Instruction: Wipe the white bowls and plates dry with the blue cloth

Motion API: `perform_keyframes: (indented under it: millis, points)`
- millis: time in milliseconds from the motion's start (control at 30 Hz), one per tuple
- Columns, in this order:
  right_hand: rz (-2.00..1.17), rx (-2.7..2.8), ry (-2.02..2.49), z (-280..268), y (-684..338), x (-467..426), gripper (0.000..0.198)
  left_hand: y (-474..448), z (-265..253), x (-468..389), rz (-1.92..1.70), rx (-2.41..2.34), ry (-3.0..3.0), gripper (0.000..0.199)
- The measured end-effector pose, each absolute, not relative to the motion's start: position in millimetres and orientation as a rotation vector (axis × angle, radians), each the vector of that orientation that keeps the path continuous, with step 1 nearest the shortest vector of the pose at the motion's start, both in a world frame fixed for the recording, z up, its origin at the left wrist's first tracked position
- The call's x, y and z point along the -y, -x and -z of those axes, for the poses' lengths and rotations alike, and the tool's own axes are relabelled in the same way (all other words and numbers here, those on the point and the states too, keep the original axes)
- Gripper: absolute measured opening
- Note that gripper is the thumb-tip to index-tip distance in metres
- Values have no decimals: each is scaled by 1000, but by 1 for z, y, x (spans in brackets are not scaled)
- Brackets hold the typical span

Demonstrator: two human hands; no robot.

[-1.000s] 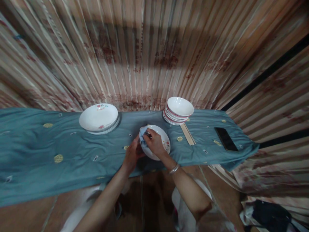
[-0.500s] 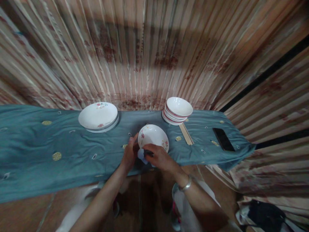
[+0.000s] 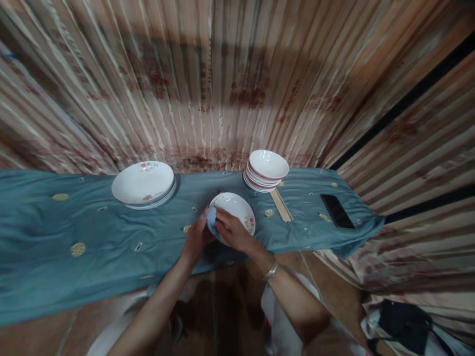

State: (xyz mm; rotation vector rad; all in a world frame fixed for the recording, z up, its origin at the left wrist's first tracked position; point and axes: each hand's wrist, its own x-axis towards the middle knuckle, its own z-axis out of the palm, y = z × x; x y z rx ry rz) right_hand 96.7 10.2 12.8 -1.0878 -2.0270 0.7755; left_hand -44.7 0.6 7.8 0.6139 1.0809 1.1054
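Observation:
A white plate with a floral rim [image 3: 239,207] is held over the cloth-covered table, tilted a little. My left hand [image 3: 195,239] grips it by its left edge, the fingers partly hidden beneath it. In my right hand [image 3: 232,229] is a light blue cloth [image 3: 212,220], pressed against the plate's left rim close to my left thumb. The fingers of my right hand are bent around the cloth, and part of it is covered by them.
A stack of larger floral plates [image 3: 143,183] stands at the back left. Nested white bowls [image 3: 267,167] sit at the back right, with wooden chopsticks [image 3: 281,205] before them. A black phone [image 3: 337,211] lies near the right end of the teal tablecloth [image 3: 122,267]. Pleated curtains hang behind.
My right hand and the blue cloth have moved from the plate's near edge up to its left rim. My left hand keeps its hold. The whole view has shifted slightly.

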Motion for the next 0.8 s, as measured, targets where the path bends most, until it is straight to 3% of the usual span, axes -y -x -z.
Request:
perform_keyframes:
  millis: [233,500,800]
  points:
    - [-591,2083,1225,1,-99,-35,35,47,0,0,-1119,-1056,-669,82]
    - [-326,2194,1542,2,-116,-43,50,49,-5,3,-1102,-1019,-673,85]
    - [-174,2311,1861,3,-149,-15,37,47,-10,2,-1097,-1056,-695,85]
